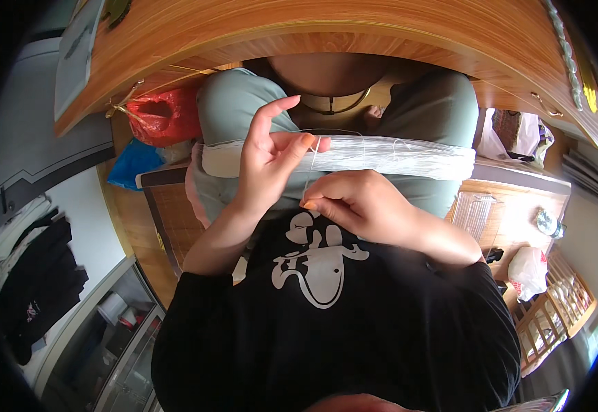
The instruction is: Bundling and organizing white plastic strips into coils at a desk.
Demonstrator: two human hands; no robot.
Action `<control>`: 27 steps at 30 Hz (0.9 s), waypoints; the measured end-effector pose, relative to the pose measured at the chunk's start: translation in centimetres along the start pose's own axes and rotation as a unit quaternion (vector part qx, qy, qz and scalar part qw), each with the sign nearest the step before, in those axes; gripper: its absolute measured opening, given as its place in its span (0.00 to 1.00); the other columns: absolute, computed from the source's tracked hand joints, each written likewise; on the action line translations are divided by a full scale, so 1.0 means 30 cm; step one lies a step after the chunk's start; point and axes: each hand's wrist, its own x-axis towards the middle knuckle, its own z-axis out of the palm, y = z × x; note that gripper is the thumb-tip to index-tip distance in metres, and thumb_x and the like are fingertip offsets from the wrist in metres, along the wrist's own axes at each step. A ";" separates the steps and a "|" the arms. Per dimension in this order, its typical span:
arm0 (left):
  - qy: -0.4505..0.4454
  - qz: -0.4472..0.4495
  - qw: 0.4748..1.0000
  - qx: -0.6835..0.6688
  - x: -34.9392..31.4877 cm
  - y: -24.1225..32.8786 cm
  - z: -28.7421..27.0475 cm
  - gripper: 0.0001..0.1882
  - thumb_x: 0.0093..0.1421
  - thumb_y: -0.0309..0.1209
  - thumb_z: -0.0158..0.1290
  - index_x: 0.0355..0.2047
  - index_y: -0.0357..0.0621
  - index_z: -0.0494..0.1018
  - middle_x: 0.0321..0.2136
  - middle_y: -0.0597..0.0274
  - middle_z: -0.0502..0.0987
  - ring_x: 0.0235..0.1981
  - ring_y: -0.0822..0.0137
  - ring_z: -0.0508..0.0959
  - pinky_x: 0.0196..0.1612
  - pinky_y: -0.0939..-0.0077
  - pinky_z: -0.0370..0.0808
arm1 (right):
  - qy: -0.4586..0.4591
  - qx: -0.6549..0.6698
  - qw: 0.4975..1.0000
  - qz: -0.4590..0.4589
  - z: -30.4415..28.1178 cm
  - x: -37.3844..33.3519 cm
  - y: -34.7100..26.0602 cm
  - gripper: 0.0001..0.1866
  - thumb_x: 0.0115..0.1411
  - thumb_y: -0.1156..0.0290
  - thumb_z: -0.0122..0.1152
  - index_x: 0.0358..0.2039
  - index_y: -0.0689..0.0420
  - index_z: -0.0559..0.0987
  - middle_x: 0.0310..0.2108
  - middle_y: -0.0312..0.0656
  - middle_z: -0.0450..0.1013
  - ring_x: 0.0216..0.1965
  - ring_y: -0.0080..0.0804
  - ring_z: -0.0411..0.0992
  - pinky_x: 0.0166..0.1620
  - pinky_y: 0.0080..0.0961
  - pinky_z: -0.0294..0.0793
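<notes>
A long skein of white thread stretches across my lap, looped around both knees. My left hand is at its left part, index finger raised and thumb lying over the strands near another fingertip, pinching thread there. A thin strand runs down from that thumb to my right hand, which is closed just below the skein, thumb and index finger pinched on the strand's end. A few loose strands curl up from the top of the skein.
A wooden desk curves across the far side, with a brown round stool beneath it. Red and blue plastic bags lie at the left. To the right are a clear plastic container, a white bag and a wooden rack.
</notes>
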 end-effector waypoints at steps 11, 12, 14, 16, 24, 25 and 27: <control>-0.158 -0.141 0.966 -0.149 0.018 -0.006 -0.102 0.22 0.63 0.40 0.54 0.51 0.42 0.64 0.17 0.73 0.66 0.18 0.80 0.66 0.22 0.86 0.61 | 0.102 0.131 0.979 0.117 -0.030 0.008 0.065 0.10 0.67 0.69 0.47 0.34 0.61 0.74 0.28 0.27 0.69 0.27 0.15 0.60 0.31 0.15 0.61; -0.138 -0.108 0.984 -0.032 0.010 -0.001 -0.096 0.22 0.64 0.43 0.52 0.51 0.41 0.64 0.18 0.72 0.68 0.18 0.80 0.67 0.22 0.85 0.63 | 0.120 0.212 0.964 0.107 -0.032 0.017 0.050 0.11 0.68 0.68 0.47 0.34 0.62 0.74 0.29 0.27 0.69 0.28 0.14 0.59 0.31 0.14 0.61; -0.130 -0.032 0.973 0.188 0.012 0.005 -0.101 0.30 0.66 0.50 0.45 0.55 0.37 0.60 0.25 0.62 0.75 0.26 0.74 0.74 0.31 0.81 0.70 | 0.131 0.276 0.949 0.080 -0.036 0.020 0.050 0.11 0.68 0.68 0.48 0.36 0.62 0.75 0.31 0.27 0.71 0.29 0.12 0.60 0.32 0.12 0.61; -0.105 0.031 0.986 0.123 0.016 -0.003 -0.046 0.32 0.66 0.51 0.44 0.58 0.37 0.56 0.29 0.56 0.76 0.31 0.70 0.76 0.38 0.77 0.71 | 0.096 0.237 0.962 0.092 -0.014 0.015 0.072 0.11 0.68 0.69 0.48 0.36 0.62 0.76 0.31 0.27 0.71 0.30 0.13 0.62 0.33 0.13 0.62; -0.227 0.029 0.973 -0.032 -0.014 0.057 -0.090 0.39 0.64 0.57 0.41 0.61 0.36 0.51 0.38 0.45 0.77 0.42 0.58 0.77 0.52 0.66 0.67 | 0.124 0.159 0.978 0.060 -0.054 0.024 0.069 0.09 0.67 0.72 0.48 0.33 0.61 0.75 0.28 0.31 0.69 0.30 0.16 0.62 0.35 0.15 0.63; -0.179 0.059 0.967 0.172 -0.017 0.068 -0.076 0.39 0.64 0.57 0.42 0.61 0.36 0.52 0.40 0.44 0.77 0.45 0.56 0.76 0.54 0.65 0.65 | 0.150 0.234 0.960 0.025 -0.055 0.024 0.061 0.09 0.67 0.71 0.49 0.33 0.60 0.75 0.28 0.30 0.68 0.29 0.15 0.61 0.34 0.14 0.62; -0.165 0.125 0.948 0.242 -0.011 0.045 -0.038 0.41 0.63 0.59 0.42 0.61 0.36 0.50 0.47 0.40 0.73 0.51 0.53 0.74 0.58 0.63 0.62 | 0.097 0.207 0.972 0.059 -0.059 0.023 0.043 0.09 0.67 0.71 0.47 0.33 0.60 0.75 0.27 0.30 0.68 0.28 0.15 0.60 0.33 0.14 0.61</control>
